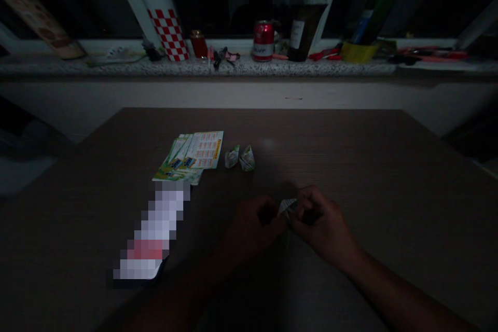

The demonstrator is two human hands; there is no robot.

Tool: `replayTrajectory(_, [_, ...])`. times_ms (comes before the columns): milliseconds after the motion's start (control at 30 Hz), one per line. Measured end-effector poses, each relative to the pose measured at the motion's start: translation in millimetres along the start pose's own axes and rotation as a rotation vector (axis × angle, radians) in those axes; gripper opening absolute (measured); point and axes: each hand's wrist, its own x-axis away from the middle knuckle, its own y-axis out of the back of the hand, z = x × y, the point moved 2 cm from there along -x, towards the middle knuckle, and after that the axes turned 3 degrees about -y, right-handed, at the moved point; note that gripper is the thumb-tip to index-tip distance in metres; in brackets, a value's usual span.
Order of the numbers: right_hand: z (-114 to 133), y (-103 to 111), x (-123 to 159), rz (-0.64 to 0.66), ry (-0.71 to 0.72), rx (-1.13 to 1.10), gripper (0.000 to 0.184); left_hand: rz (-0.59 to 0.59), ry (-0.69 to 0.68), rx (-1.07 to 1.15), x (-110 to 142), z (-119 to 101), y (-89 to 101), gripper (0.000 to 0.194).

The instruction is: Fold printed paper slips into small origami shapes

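Observation:
A small piece of folded printed paper (pixel 287 206) is held between my two hands, a little above the table or on it; I cannot tell which. My left hand (pixel 252 223) pinches its left side, fingers closed. On the other side, my right hand (pixel 321 220) grips the paper's right edge between thumb and fingertips. Part of the paper is hidden by the fingers, and a greenish point shows below them. Beyond my hands lie two small folded paper shapes, one on the left (pixel 232 156) and one on the right (pixel 247 158).
Fanned printed paper sheets (pixel 206 150) lie left of the folded shapes. A lit phone (pixel 159 233), its screen blurred, is nearer me. Behind the wooden table (pixel 350 145), the windowsill (pixel 241 67) carries a checkered bottle (pixel 169 33), a red can (pixel 263 41) and a dark cup (pixel 304 31).

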Motion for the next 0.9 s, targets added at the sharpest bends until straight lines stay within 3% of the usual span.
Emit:
replayTrajectory(167, [7, 5, 1, -0.07, 0.168, 0.11, 0.015, 0.065, 0.14, 0.438, -6, 11, 0.4, 0.02])
replayTrajectory(267, [15, 7, 2, -0.08, 0.318, 0.18, 0.013, 0.018, 0.187, 0.568, -8, 16, 0.8, 0.019])
replayTrajectory(367, [19, 7, 2, -0.019, 0.424, 0.217, 0.026, -0.005, 0.198, 0.629, -9, 18, 0.8, 0.02])
replayTrajectory(500, [18, 5, 2, -0.003, 0.466, 0.274, 0.03, -0.017, 0.188, 0.655, -9, 16, -0.3, 0.019])
replayTrajectory(633, [22, 4, 2, -0.004, 0.512, 0.362, 0.023, -0.004, 0.166, 0.682, -9, 15, -1.4, 0.014])
replayTrajectory(767, [32, 2, 2, 0.012, 0.476, 0.44, 0.024, 0.031, 0.157, 0.709, -10, 16, -0.7, 0.012])
replayTrajectory(900, [40, -3, -2, 0.054, 0.457, 0.466, 0.027, -0.008, 0.157, 0.737, -9, 15, 4.0, 0.012])
